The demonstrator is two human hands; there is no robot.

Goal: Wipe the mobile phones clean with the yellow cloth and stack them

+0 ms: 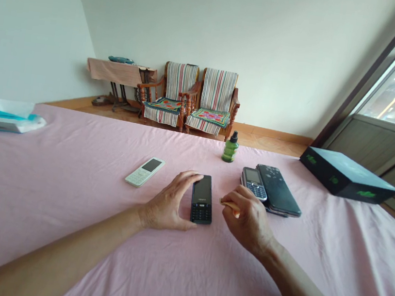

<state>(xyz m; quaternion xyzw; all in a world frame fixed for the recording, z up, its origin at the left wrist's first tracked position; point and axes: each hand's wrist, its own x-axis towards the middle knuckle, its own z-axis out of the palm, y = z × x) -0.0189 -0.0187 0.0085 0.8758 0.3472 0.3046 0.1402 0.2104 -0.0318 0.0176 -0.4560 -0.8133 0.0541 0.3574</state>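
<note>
A black keypad phone [202, 198] lies face up on the pink cloth. My left hand [170, 202] curves along its left side, fingers at the top end and thumb at the bottom corner, steadying it. Just right of the phone, my right hand [248, 219] is closed around a small yellowish stick-like tool [230, 205] with a pale tip pointing left; most of it is hidden in my fingers. That tip is apart from the phone. Beyond my right knuckles rests a dark keypad phone with a silver edge [255, 183]. To the left, a white keypad phone [145, 171] lies at a slant.
A large dark phone-like slab [278, 189] lies beside the silver-edged phone. Behind stands a green spray bottle [231, 148]. A black box [348, 175] is at the right, a tissue pack [7, 116] at the far left. Two wooden chairs [213, 91] stand past the cloth's far edge.
</note>
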